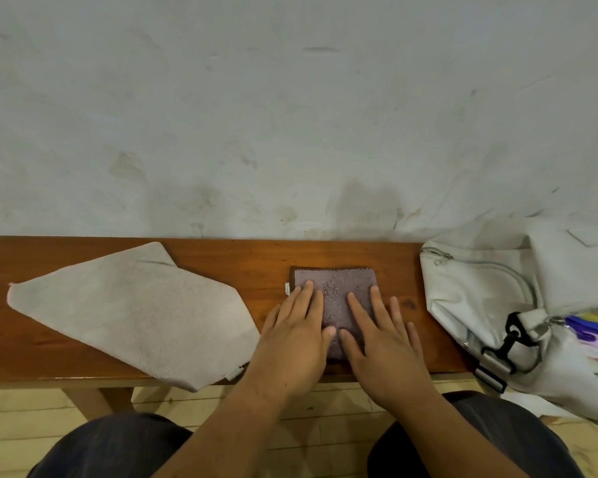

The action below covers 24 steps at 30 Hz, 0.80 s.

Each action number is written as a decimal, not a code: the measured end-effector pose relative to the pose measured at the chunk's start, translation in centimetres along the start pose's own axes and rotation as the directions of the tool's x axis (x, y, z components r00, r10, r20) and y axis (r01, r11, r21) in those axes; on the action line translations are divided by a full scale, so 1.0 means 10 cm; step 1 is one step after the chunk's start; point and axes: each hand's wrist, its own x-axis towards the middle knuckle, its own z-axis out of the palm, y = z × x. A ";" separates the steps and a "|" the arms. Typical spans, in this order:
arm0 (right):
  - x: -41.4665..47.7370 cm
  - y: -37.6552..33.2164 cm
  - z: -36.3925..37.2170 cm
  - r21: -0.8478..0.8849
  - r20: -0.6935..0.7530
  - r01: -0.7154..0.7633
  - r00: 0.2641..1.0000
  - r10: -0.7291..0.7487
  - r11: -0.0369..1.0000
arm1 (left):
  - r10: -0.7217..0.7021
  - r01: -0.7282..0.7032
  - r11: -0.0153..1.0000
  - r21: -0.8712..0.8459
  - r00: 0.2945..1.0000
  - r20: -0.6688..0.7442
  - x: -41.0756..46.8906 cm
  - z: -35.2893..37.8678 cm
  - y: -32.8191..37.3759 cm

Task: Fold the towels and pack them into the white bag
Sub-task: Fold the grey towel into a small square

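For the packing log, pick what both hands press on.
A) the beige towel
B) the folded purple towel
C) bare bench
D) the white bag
B: left hand and right hand lie flat, fingers straight, on the folded purple towel.

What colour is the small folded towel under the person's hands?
The folded towel is a dusty greyish purple, clearest in the head view.

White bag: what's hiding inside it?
At the open zip of the white bag, purple, yellow and pink things peek out. Its fabric and the picture edge hide the rest.
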 end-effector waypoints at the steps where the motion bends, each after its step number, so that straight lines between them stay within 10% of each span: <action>1: 0.00 0.00 0.00 0.001 -0.001 -0.003 1.000 0.003 1.000 | 0.005 -0.007 0.999 0.047 1.000 0.029 -0.01 0.05 -0.02; 7: 0.02 -0.01 -0.12 0.318 -0.122 -0.091 0.983 0.136 0.944 | 0.030 -0.034 0.995 0.098 0.998 0.050 -0.03 0.13 -0.11; 14: 0.04 0.01 -0.29 0.799 -0.004 -0.187 0.949 0.315 0.572 | 0.048 -0.046 0.999 -0.018 0.994 0.097 0.02 0.06 -0.13; 18: 0.08 0.03 -0.29 0.904 0.162 -0.267 0.937 0.310 0.334 | 0.128 -0.108 0.987 -0.119 0.976 0.175 0.02 -0.01 -0.14; 24: 0.03 0.07 -0.40 0.939 0.137 -0.212 0.953 0.269 0.272 | 0.109 -0.041 0.924 -0.379 0.981 0.160 -0.01 -0.15 -0.03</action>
